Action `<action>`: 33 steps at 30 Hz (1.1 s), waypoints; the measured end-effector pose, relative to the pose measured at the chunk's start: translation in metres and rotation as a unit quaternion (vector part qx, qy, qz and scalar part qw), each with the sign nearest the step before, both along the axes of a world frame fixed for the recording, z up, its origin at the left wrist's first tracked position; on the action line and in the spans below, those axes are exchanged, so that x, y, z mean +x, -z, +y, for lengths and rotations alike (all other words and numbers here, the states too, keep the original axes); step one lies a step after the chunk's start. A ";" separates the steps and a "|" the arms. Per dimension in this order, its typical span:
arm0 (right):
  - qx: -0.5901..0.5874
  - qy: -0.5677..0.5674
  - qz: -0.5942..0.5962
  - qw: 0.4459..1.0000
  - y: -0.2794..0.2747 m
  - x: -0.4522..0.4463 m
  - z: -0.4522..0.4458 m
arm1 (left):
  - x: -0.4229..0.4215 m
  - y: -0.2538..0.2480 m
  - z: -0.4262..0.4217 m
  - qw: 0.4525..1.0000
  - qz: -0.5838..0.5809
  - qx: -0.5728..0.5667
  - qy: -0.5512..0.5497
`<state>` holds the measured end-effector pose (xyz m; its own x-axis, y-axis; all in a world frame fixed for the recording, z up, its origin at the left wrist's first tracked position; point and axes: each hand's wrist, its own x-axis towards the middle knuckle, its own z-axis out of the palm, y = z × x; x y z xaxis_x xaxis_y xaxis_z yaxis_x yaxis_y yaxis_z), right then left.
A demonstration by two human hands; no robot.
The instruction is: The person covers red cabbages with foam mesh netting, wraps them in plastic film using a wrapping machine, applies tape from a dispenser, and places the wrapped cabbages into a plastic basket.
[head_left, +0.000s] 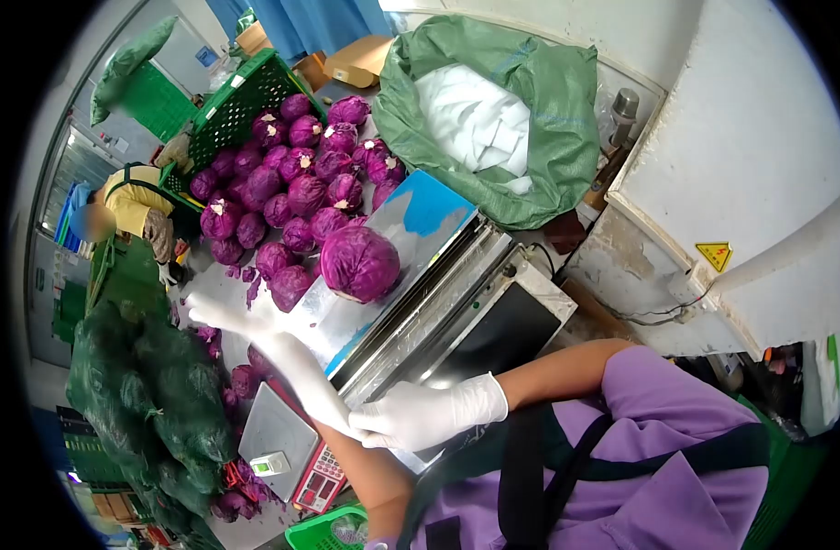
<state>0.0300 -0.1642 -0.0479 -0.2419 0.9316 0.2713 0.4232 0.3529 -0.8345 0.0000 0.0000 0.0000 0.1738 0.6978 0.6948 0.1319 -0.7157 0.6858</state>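
Observation:
White gloves cover both my hands. My left hand (225, 316) is stretched out over the table, bright and washed out, fingers extended. At that wrist, my right hand (424, 414) pinches the cuff of the left glove (333, 408). A large red cabbage (359, 264) rests on the metal and blue top of a machine (429, 206), beyond my hands. Rollers and a black plate (498, 335) form its near side. Many more red cabbages (307, 194) are heaped behind it. Below my left forearm is a scale (278, 429) with a red keypad.
A green crate (232, 115) lies tipped by the heap. A green woven sack (562, 124) holding white material stands at the back. Full dark green net bags (168, 394) are at left. Another person (140, 197) bends beyond the table. A green basket (323, 530) sits near me.

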 end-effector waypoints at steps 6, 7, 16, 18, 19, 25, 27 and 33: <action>0.017 0.047 0.091 0.995 0.008 0.078 0.006 | 0.011 0.025 0.055 0.924 -0.211 -0.308 0.078; 0.067 0.124 0.059 0.988 0.006 0.110 0.009 | 0.013 0.016 0.057 0.928 -0.221 -0.298 0.050; -0.019 0.423 -0.666 0.615 0.159 0.424 0.018 | 0.010 0.102 0.032 0.942 -0.028 -0.332 0.042; -0.184 0.428 -0.610 0.641 0.157 0.434 0.026 | 0.006 0.123 0.020 0.937 -0.020 -0.341 0.069; -0.180 0.424 -0.611 0.644 0.152 0.435 0.032 | 0.003 0.126 0.013 0.941 0.004 -0.334 0.053; 0.236 0.529 -0.355 0.734 0.004 0.372 0.036 | 0.013 0.077 -0.024 0.974 -0.019 -0.226 -0.023; 0.242 0.551 -0.027 0.798 -0.034 0.349 0.040 | 0.014 0.065 -0.032 0.989 0.003 -0.149 0.001; 0.078 0.338 0.465 0.814 -0.056 0.281 0.034 | 0.024 0.046 -0.035 0.978 -0.007 -0.154 0.137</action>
